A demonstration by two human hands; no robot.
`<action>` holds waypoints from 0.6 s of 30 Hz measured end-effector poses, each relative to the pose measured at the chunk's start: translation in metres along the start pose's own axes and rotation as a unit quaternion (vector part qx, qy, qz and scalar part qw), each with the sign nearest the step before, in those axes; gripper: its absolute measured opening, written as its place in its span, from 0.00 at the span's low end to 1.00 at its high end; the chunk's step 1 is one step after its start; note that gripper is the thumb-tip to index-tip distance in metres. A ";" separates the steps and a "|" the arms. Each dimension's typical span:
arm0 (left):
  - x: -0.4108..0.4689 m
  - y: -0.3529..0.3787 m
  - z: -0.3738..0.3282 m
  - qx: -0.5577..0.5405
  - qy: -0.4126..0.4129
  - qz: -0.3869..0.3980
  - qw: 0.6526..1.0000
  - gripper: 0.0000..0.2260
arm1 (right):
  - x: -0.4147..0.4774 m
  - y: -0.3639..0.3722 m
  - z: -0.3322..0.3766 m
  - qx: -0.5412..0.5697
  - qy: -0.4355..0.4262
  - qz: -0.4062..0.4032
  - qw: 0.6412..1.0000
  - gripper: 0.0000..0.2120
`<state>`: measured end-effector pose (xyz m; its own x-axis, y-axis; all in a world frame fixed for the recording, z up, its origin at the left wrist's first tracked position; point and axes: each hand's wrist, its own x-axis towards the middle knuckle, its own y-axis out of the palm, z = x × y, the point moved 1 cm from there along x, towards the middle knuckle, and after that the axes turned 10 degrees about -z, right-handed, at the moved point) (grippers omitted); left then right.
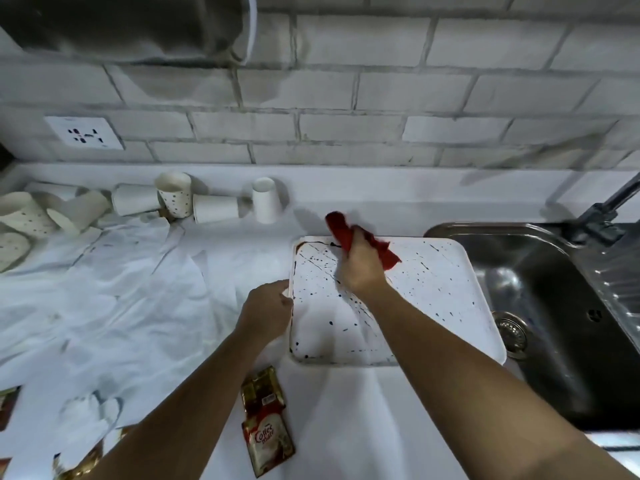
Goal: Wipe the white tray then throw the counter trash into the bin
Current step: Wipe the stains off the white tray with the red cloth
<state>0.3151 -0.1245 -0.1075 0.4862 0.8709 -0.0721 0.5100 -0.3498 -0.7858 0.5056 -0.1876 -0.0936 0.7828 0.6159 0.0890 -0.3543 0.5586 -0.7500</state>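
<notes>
A white tray speckled with dark splashes lies on the counter beside the sink. My right hand grips a red cloth over the tray's far left corner. My left hand holds the tray's left rim, fingers curled on its edge. Counter trash lies around: several paper cups, some tipped over, stand along the back wall. Crumpled white tissue spreads across the left counter. Coffee sachets lie near the front edge. No bin is in view.
A steel sink with a drain and a dark tap sits to the right of the tray. A wall socket is on the brick wall at left. More sachet wrappers lie at the far left edge.
</notes>
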 end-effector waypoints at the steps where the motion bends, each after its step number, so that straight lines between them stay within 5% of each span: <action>1: 0.001 0.001 0.001 0.003 0.007 0.004 1.000 0.17 | -0.005 0.016 -0.002 -0.076 -0.017 0.036 0.996 0.27; 3: 0.004 0.001 0.004 0.015 0.017 0.020 1.000 0.15 | -0.012 0.036 -0.004 -0.178 -0.034 0.075 0.981 0.34; 8: 0.009 -0.002 0.007 0.040 0.053 0.038 0.997 0.02 | -0.010 0.049 0.008 -0.202 -0.006 0.076 0.977 0.36; 18: 0.013 -0.004 0.005 0.077 0.076 0.059 0.992 0.03 | -0.016 0.074 0.046 -0.083 -0.086 0.054 0.991 0.26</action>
<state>0.3165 -0.1100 -0.1085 0.6439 0.7603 -0.0857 0.3336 -0.3798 -0.8628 0.4432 -0.1307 -0.1206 0.6405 0.7612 0.1017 -0.3320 0.3939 -0.8571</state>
